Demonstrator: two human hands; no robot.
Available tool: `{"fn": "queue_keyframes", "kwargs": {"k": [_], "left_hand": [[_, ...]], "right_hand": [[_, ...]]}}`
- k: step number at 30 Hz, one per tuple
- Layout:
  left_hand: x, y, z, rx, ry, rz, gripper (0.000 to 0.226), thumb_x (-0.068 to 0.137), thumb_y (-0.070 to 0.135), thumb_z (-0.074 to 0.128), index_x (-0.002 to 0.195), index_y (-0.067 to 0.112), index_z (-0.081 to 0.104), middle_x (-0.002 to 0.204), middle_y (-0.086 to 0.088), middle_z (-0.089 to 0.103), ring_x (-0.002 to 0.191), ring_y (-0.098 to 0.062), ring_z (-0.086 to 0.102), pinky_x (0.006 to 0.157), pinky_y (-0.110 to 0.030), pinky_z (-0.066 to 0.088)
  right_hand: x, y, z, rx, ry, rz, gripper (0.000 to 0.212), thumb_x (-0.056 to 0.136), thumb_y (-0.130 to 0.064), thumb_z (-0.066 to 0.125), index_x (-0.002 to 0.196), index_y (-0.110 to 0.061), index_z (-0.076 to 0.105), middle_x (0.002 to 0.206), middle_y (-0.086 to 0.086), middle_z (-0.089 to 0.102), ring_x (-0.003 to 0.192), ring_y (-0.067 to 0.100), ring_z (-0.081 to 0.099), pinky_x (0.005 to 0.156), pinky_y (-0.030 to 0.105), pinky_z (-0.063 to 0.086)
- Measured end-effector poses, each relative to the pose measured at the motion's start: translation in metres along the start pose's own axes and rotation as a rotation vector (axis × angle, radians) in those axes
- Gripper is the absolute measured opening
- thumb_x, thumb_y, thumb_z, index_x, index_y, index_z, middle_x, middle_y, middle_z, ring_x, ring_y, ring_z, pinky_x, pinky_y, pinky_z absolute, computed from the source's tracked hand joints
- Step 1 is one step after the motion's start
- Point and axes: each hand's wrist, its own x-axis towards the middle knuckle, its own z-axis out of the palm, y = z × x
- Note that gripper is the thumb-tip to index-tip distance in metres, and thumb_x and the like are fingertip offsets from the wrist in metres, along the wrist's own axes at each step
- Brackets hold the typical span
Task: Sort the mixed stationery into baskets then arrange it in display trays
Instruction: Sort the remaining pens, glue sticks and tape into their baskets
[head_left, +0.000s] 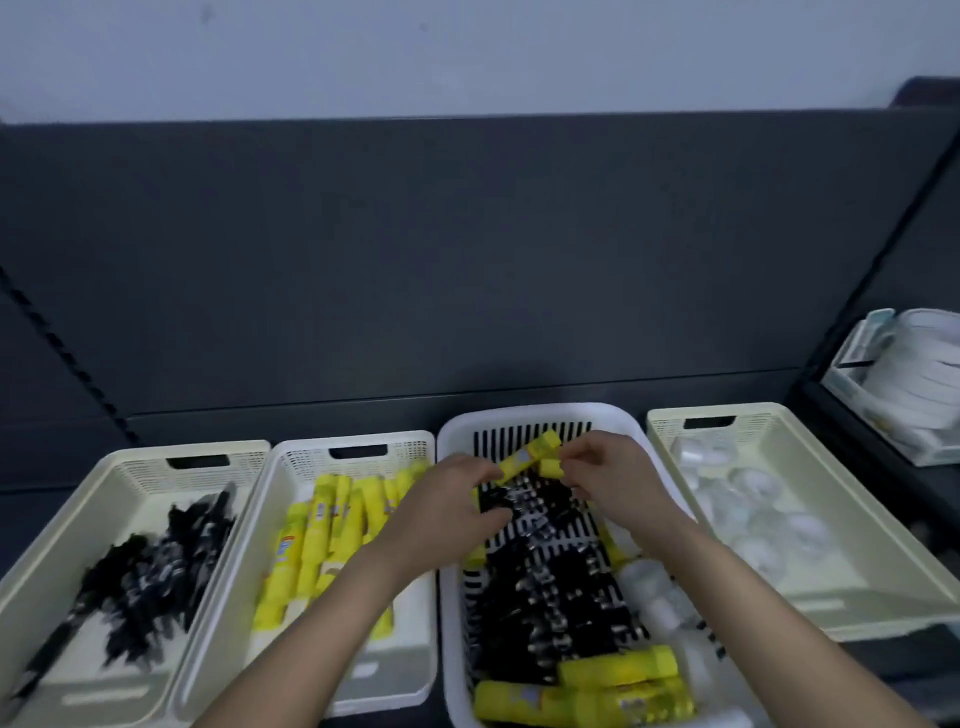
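A white slotted basket (457, 431) holds mixed stationery: black binder clips (550, 582), yellow glue sticks (613, 680) at its near end and white tape rolls (654, 587) on its right side. My left hand (441, 512) grips a yellow glue stick (527, 457) over the far end of this basket. My right hand (618, 480) pinches a second, shorter yellow glue stick (551, 467) right beside it. Three cream baskets flank it: black pens (150, 566) at far left, yellow glue sticks (332, 525) in the second, clear tape rolls (753, 509) at right.
The baskets stand side by side on a dark shelf against a dark grey back panel (467, 260). A white tray (852, 400) with stacked white items sits on the neighbouring shelf at far right.
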Motion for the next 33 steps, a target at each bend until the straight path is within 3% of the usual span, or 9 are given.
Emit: {"fn": "queue_keyframes", "kwargs": {"k": [4,9,12,15,18,21,25,28,33], "left_hand": [[0.021,0.025,0.037,-0.021,-0.077,0.041,0.043,0.082,0.038,0.067,0.12,0.02,0.059,0.113,0.003,0.059,0.105,-0.012,0.053,0.08,-0.02,0.039],[0.045,0.06,0.079,-0.007,-0.155,0.186,0.055,0.081,0.041,0.067,0.129,0.02,0.053,0.129,0.002,0.051,0.118,-0.012,0.044,0.088,-0.024,0.039],[0.059,0.072,0.097,0.095,-0.255,0.257,0.066,0.077,0.043,0.07,0.133,0.016,0.048,0.146,-0.004,0.037,0.129,-0.018,0.032,0.101,-0.028,0.032],[0.068,0.072,0.106,0.301,-0.333,0.249,0.067,0.078,0.048,0.066,0.134,0.018,0.046,0.147,-0.001,0.036,0.129,-0.023,0.033,0.107,-0.033,0.029],[0.069,0.071,0.106,0.34,-0.372,0.208,0.059,0.08,0.046,0.065,0.126,0.015,0.047,0.126,-0.004,0.047,0.107,-0.027,0.052,0.077,-0.034,0.044],[0.065,0.07,0.104,0.343,-0.408,0.211,0.056,0.083,0.042,0.061,0.129,0.021,0.039,0.124,-0.006,0.042,0.088,-0.031,0.059,0.058,-0.031,0.038],[0.06,0.061,0.096,0.287,-0.429,0.201,0.041,0.092,0.036,0.054,0.13,0.027,0.042,0.127,-0.007,0.04,0.089,-0.029,0.059,0.072,-0.036,0.051],[0.059,0.052,0.086,0.207,-0.435,0.176,0.033,0.091,0.036,0.059,0.12,0.024,0.051,0.126,-0.004,0.044,0.099,-0.024,0.056,0.084,-0.039,0.05],[0.051,0.044,0.087,0.204,-0.433,0.204,0.046,0.089,0.034,0.062,0.132,0.026,0.047,0.136,-0.005,0.041,0.107,-0.026,0.055,0.086,-0.042,0.051]], "right_hand": [[0.008,0.015,-0.031,0.043,0.09,-0.027,0.016,0.083,-0.01,0.06,0.081,-0.025,0.065,0.084,-0.004,0.068,0.082,0.018,0.066,0.078,0.044,0.056],[0.017,0.031,-0.056,0.205,0.204,-0.015,0.018,0.086,-0.003,0.056,0.096,-0.015,0.066,0.087,-0.001,0.066,0.083,0.021,0.067,0.074,0.038,0.057],[0.019,0.037,-0.066,0.272,0.225,-0.004,0.019,0.086,-0.002,0.057,0.096,-0.016,0.065,0.091,0.003,0.067,0.087,0.025,0.066,0.079,0.04,0.056],[0.019,0.042,-0.072,0.288,0.224,0.006,0.019,0.085,-0.002,0.057,0.093,-0.019,0.064,0.092,0.003,0.067,0.088,0.024,0.066,0.082,0.043,0.055],[0.018,0.045,-0.072,0.287,0.212,0.008,0.022,0.085,-0.002,0.058,0.088,-0.023,0.063,0.091,0.003,0.067,0.087,0.023,0.066,0.083,0.045,0.055],[0.02,0.045,-0.069,0.265,0.208,0.008,0.018,0.087,-0.004,0.057,0.093,-0.019,0.065,0.09,0.001,0.068,0.088,0.021,0.066,0.084,0.044,0.055],[0.02,0.044,-0.063,0.313,0.205,0.028,0.019,0.086,-0.004,0.057,0.09,-0.021,0.065,0.091,0.001,0.067,0.089,0.022,0.066,0.081,0.038,0.056],[0.021,0.043,-0.062,0.3,0.211,0.02,0.018,0.087,-0.005,0.057,0.088,-0.022,0.065,0.089,0.001,0.067,0.085,0.021,0.066,0.076,0.034,0.056],[0.021,0.042,-0.052,0.288,0.214,0.043,0.016,0.087,-0.005,0.056,0.087,-0.019,0.065,0.087,0.005,0.068,0.08,0.02,0.067,0.076,0.036,0.057]]}}
